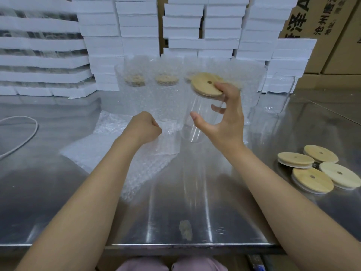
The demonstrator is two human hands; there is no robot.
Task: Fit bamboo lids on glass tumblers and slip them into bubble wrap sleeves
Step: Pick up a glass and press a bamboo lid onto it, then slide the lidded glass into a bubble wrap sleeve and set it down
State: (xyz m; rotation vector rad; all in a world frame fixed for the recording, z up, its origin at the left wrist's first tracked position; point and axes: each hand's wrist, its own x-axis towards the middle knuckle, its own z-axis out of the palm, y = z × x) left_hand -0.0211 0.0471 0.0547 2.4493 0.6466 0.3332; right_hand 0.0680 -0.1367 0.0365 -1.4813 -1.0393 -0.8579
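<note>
Tumbler [197,118] hung in the air over the middle of the table [175,212], tilted so that its base pointed near and left. Its lid [205,84] was seated on the rim at the far end. The right hand [224,118] held it, thumb on the near side of the glass, one finger hooked over the lid's edge and the others behind the wall. The left hand [142,126] was curled into a fist on the far end of a flat sleeve [136,157] lying on the table, and it seemed to pinch the wrap there. The tumbler's base was just right of that fist.

The lidding looked done, so the step in hand was getting the glass into the sleeve. To do it well, the left hand needed to lift one layer and open the mouth wide, since flat bubble wrap clings to itself. The base should go in first, with the finger kept on the lid so it could not pop off. Clear glass is slick, so the thumb had to stay firm.

Wrapped tumblers [148,89] stood in a row at the far side, spare lids [316,169] lay near right, and a bare tumbler [281,94] stood far right
</note>
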